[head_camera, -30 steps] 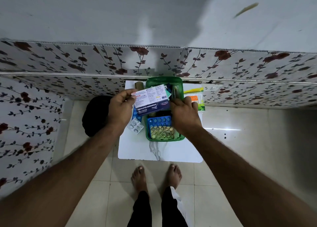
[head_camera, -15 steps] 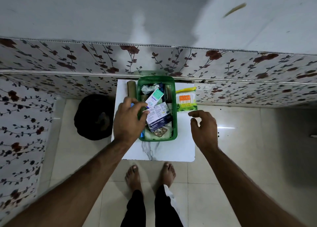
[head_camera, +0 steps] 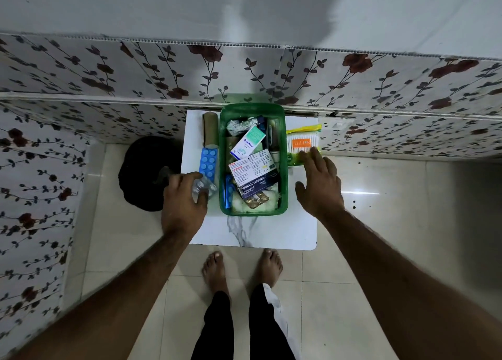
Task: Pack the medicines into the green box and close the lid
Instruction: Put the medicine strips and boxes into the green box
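Note:
The green box (head_camera: 284, 169) stands open on a small white table (head_camera: 271, 232), filled with medicine packs; a dressings pack (head_camera: 254, 174) and a white-and-teal carton (head_camera: 247, 142) lie on top. Left of the box lie a blue blister strip (head_camera: 208, 160) and a brown roll (head_camera: 210, 129). My left hand (head_camera: 184, 199) rests at the table's left edge, fingers closing on a clear blister pack (head_camera: 202, 187). My right hand (head_camera: 319, 185) hovers open right of the box, fingertips touching a pack of cotton buds (head_camera: 303, 143). No lid is visible.
A floral-patterned wall panel (head_camera: 244, 71) runs right behind the table. A round black object (head_camera: 146, 174) sits on the tiled floor to the left. My bare feet (head_camera: 241, 270) stand just in front of the table.
The dressings pack, held over the box by both hands, now lies inside it. My left hand dropped to the clear blister pack. My right hand swung out to the cotton buds.

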